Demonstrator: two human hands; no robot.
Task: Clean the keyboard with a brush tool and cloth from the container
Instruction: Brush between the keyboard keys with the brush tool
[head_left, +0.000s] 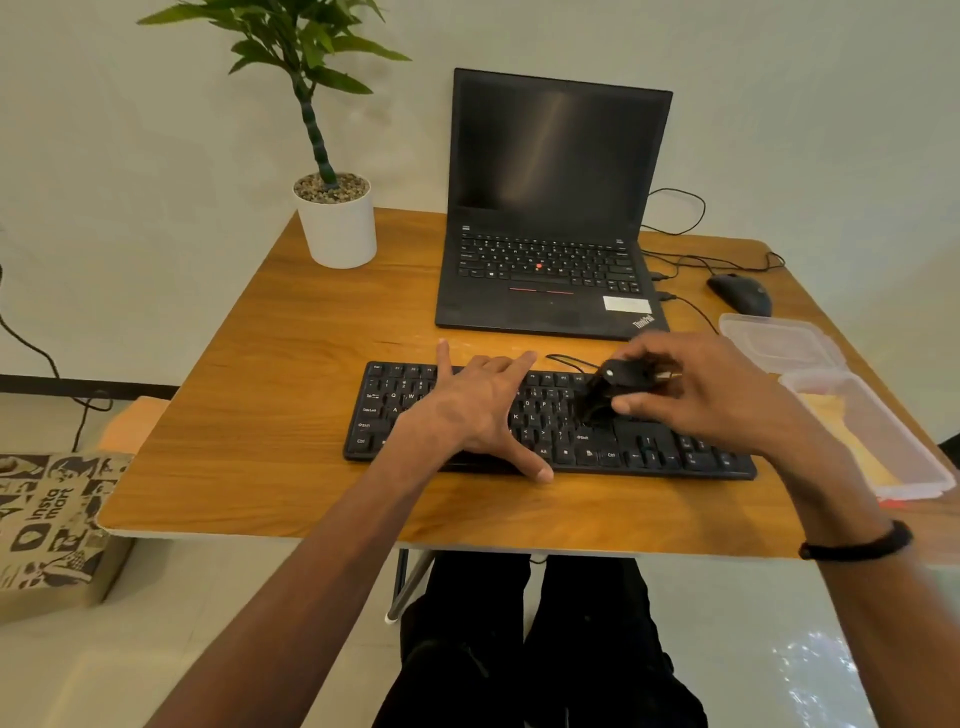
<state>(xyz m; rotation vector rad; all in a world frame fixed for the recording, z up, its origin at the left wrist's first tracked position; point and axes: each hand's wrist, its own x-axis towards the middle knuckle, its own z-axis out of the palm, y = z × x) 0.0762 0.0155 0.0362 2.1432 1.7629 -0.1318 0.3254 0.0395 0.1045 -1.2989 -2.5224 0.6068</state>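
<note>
A black keyboard (649, 452) lies across the wooden table near its front edge. My left hand (483, 410) rests flat on the keyboard's left half, fingers spread. My right hand (696, 395) holds a small black brush tool (605, 392) with its bristles down on the keys right of the middle. A clear plastic container (878, 431) stands open at the right edge of the table with a yellowish cloth (857, 447) inside. Its clear lid (779, 343) lies just behind it.
An open black laptop (550, 291) sits behind the keyboard, with a black mouse (740, 293) and cables to its right. A potted plant in a white pot (340, 228) stands at the back left. A printed paper bag (52, 525) is on the floor at left.
</note>
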